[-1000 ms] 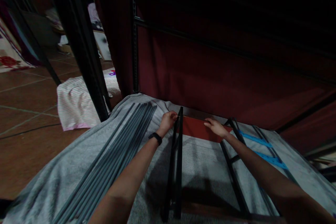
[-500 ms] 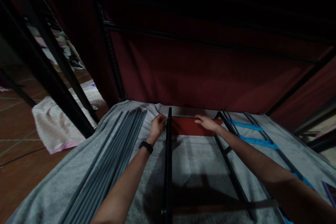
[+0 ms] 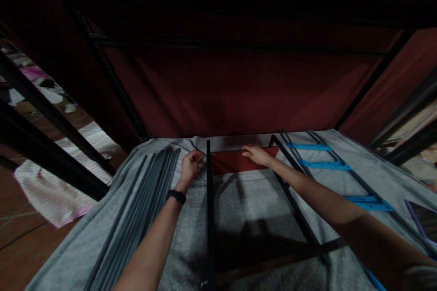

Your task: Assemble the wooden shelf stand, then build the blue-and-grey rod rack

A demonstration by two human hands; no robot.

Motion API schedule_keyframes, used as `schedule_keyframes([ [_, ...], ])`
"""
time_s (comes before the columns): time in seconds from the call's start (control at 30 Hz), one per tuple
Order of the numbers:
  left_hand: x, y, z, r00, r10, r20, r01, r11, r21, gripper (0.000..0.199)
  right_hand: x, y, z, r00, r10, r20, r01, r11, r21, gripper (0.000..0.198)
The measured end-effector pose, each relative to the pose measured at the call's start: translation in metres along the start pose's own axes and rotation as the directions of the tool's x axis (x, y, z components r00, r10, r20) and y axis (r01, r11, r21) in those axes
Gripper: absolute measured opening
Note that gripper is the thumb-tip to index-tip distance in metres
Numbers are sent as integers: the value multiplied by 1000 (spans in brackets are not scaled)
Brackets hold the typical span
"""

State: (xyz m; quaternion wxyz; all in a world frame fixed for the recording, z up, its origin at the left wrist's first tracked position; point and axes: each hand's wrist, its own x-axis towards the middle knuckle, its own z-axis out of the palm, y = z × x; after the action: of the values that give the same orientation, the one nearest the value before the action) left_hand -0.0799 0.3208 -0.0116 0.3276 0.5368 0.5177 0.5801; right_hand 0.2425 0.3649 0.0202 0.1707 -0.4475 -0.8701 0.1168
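My left hand (image 3: 191, 166), wearing a black wristband (image 3: 176, 196), is at the outer side of a black metal frame's left rail (image 3: 209, 204). Its fingers are pinched together by the rail's far end; anything small between them cannot be made out. A reddish-brown board (image 3: 227, 163) spans the frame's far end between the two rails. Over the top edge of this board my right hand (image 3: 257, 155) is closed, fingers curled on it. The right rail (image 3: 297, 207) runs partly behind my right forearm.
Grey rods (image 3: 141, 218) lie bundled on the left of the grey blanket (image 3: 186, 241). On the right are dark rods with blue plastic crosspieces (image 3: 326, 165). Black bedposts (image 3: 51, 148) and a dark red curtain (image 3: 221, 95) enclose the surface. A striped cloth (image 3: 58, 177) hangs at left.
The view has swung, so the frame and both hands appear further left. My right hand stays on the board, and my left hand is still at the left rail's far end.
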Motion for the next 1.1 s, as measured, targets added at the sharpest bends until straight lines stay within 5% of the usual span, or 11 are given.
schedule_keyframes([
  [0.33, 1, 11, 4, 994, 29, 105, -31, 999, 20, 10, 2, -1, -2, 999, 33, 18, -34, 999, 21, 21],
  [0.9, -4, 22, 13, 988, -148, 30, 151, 974, -171, 13, 2, 1, 2, 1000, 24, -1, -24, 1000, 13, 23],
  [1.1, -5, 23, 20, 993, -110, -32, 102, 976, -193, 20, 1, -5, 0, 999, 50, -2, -50, 999, 17, 25],
])
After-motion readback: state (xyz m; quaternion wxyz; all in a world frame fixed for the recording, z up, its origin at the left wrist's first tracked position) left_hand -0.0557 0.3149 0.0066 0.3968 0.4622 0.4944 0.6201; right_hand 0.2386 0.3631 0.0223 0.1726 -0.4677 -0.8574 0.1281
